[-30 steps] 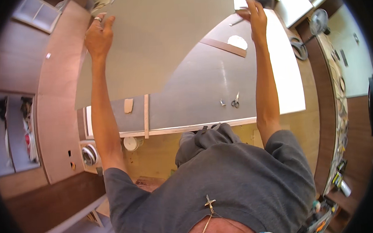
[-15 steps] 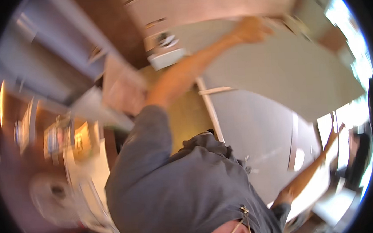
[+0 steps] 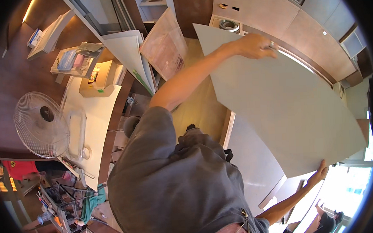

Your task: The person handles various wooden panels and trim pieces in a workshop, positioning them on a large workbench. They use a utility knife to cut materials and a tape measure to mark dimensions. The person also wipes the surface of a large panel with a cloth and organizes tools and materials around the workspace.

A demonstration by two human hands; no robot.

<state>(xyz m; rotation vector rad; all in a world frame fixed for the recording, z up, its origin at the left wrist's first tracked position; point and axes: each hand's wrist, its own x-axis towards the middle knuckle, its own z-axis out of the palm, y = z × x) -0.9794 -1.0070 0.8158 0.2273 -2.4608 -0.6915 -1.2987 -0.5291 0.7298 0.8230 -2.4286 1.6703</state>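
A large, thin grey panel (image 3: 278, 103) with a straight long edge and angled ends slants across the right half of the view. My left hand (image 3: 254, 46) reaches over to its far edge, fingers bent round it; a ring shows on one finger. At the panel's near right corner, my right hand (image 3: 318, 174) grips the edge, with the fingertips partly hidden. Under the panel lies a lighter grey flat surface (image 3: 254, 155) with a wooden edge strip (image 3: 227, 129). A roll of tape (image 3: 229, 26) sits beyond the panel's far left corner.
On the left, a white worktop (image 3: 104, 120) bears a cardboard box (image 3: 98, 81), and a wire-caged fan (image 3: 41, 124) stands beside it. Several boards, one pinkish (image 3: 166, 46), lean ahead of me. Tools and cloths clutter the lower left. A wooden cabinet wall (image 3: 265, 11) runs along the far side.
My view has turned and steadied from a blur. The right hand, earlier stretched out near the bright far right, now grips the panel's near corner. The panel has swung nearer on its right side.
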